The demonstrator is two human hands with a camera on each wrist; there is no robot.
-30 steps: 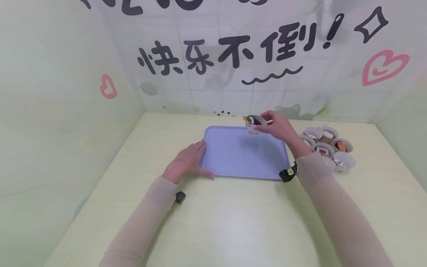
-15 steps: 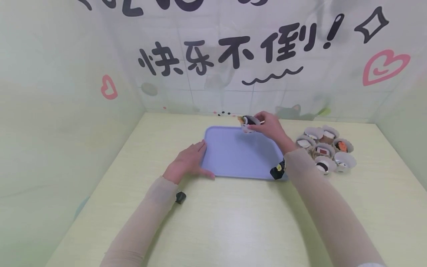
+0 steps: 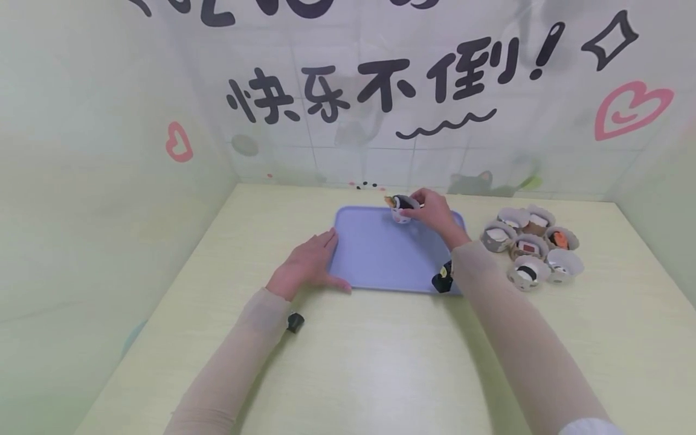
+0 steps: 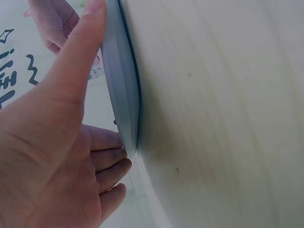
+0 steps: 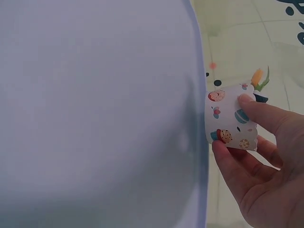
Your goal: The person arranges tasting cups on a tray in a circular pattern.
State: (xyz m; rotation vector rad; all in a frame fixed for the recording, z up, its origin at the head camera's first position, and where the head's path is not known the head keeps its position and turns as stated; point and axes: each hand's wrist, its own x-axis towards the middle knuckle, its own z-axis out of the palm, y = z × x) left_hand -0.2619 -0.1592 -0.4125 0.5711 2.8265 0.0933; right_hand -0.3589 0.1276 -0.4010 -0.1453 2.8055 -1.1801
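My right hand pinches a small printed paper cup at the back edge of the blue tray. A dark roll with an orange and green end sticks out of that cup. In the right wrist view the cup, patterned with cupcakes and cookies, is between thumb and fingers of the right hand, beside the tray's rim. My left hand lies at the tray's left edge, fingers extended. The left wrist view shows the left hand with thumb and fingertips touching the tray's side.
Several paper cups with sushi-like pieces stand grouped right of the tray, among them a white cup and one with an orange piece. A lettered backdrop rises behind the pale table.
My right hand has moved left and slightly lower over the tray's back edge with the cup in its grip. Cups its arm had covered are now visible. The left hand stays in place.
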